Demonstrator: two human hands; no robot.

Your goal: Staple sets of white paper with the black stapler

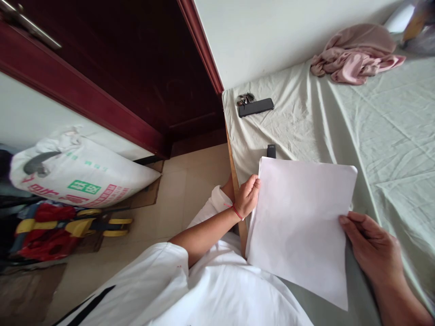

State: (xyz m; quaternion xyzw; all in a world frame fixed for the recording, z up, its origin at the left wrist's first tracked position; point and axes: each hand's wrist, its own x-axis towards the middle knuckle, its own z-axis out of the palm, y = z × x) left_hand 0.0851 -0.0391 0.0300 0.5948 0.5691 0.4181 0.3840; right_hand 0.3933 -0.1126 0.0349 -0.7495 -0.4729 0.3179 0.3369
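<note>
A stack of white paper (302,217) is held up in front of me, tilted over the edge of the cloth-covered surface. On its left edge, my left hand (247,195) is closed, with a thin red string bracelet at the wrist. My right hand (372,244) pinches the right edge between thumb and fingers. The sheet facing me looks blank. Just past the top left corner of the paper, a small black object (271,151) lies partly hidden on the cloth.
A black phone (256,107) lies beside a bunch of keys (246,98) on the pale green cloth (390,136). Farther back sits a crumpled pink cloth (356,56). On the floor at left stand a large white sack (84,167) and a yellow and red item (68,226) near a dark red door (118,59).
</note>
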